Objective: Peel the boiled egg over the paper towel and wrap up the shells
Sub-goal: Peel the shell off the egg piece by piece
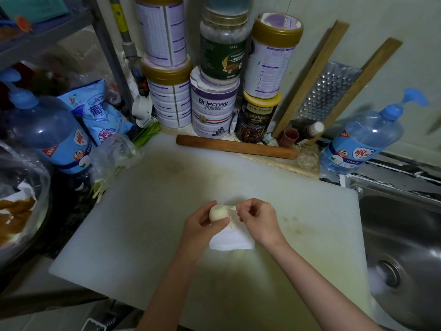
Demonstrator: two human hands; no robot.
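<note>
- Tins [212,108] with gold lids stand stacked at the back of the worktop [307,161]. They are shut, so what is inside is hidden.
- Between the tins, a see-through jar [223,48] with a green label shows pale stuff near its top.
- Two blue soap bottles with pumps stand well apart, one on the left [45,132] and one by the sink [362,142].
- A bowl [21,211] at the left edge holds brown food under clear wrap.
- A wooden rolling pin [236,146] lies in front of the tins, at the far edge of a white cutting board [167,211].
- The egg [217,212] is white and looks mostly peeled. It sits in the left hand [205,223], whose fingers and thumb curl round it.
- The right hand [259,218] is just beside the egg, with its fingers curled and the tips pinched close. If a bit of shell is between them, it is too small to tell.
- Both hands are over a white paper towel [230,241], which lies on the board.
</note>
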